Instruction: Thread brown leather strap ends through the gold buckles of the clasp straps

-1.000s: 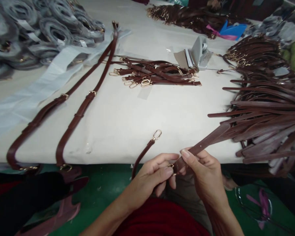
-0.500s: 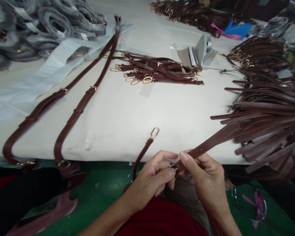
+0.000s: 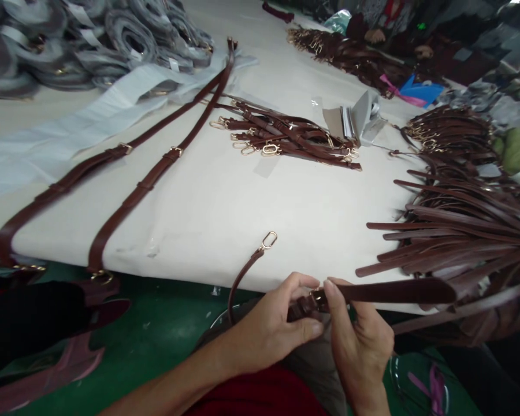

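Between my hands, at the table's front edge, is a brown leather strap [image 3: 398, 290] with a small gold buckle [image 3: 317, 297]. My left hand [image 3: 281, 318] grips the buckle end, its fingers around the strap and loops left of the buckle. Just right of the buckle my right hand [image 3: 357, 329] pinches the strap between thumb and fingers, and the wide rounded end sticks out to the right. A thinner strap piece [image 3: 241, 276] curves up from below my left hand onto the table, ending in a gold oval clasp [image 3: 269, 240].
Two long buckled straps [image 3: 134, 199] lie on the left of the white table [image 3: 208, 222]. A pile of short clasped straps [image 3: 286, 136] is at centre, beside a grey tape dispenser [image 3: 364, 118]. Loose strap ends [image 3: 450, 231] heap at right; wrapped coils [image 3: 130, 40] fill the back left.
The strap's free end has swung from pointing up and right to nearly level. The buckle now shows around the strap between my hands. The head view has shifted and tilted.
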Demonstrator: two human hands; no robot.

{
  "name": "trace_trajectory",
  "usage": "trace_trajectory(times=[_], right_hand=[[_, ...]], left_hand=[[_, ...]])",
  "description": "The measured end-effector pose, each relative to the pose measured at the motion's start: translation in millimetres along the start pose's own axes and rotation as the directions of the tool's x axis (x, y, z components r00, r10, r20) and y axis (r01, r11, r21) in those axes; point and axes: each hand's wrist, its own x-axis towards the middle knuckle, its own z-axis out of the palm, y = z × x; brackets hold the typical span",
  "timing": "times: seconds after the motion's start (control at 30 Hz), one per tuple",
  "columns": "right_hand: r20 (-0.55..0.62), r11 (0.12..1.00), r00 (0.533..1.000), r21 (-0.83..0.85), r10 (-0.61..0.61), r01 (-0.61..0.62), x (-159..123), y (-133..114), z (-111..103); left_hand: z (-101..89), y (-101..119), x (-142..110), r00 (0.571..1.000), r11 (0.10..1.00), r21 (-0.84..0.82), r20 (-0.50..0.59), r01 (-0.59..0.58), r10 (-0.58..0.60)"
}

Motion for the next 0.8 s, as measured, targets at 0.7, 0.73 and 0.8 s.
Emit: trace_trajectory(times=[0.7,0.73,0.8], right_hand=[[0.785,0.837,0.615,0.283,0.079,-0.469,52,19,-51],[0.789,0.856,0.609,0.259,0.08,-0.448,52,18,-50],[0.796,0.877,0.602,0.239,0.068,-0.416,52,16,-45]], left_hand=[[-32.4,-11,-19,0.967,0.684,0.699,0.042,-0.208,0.252],[-31.4,-10,-19,0.962,0.679,0.699,0.049,-0.224,0.268],[-29.8,-10,-18,0.955,0.672,0.696,0.067,-0.252,0.289]])
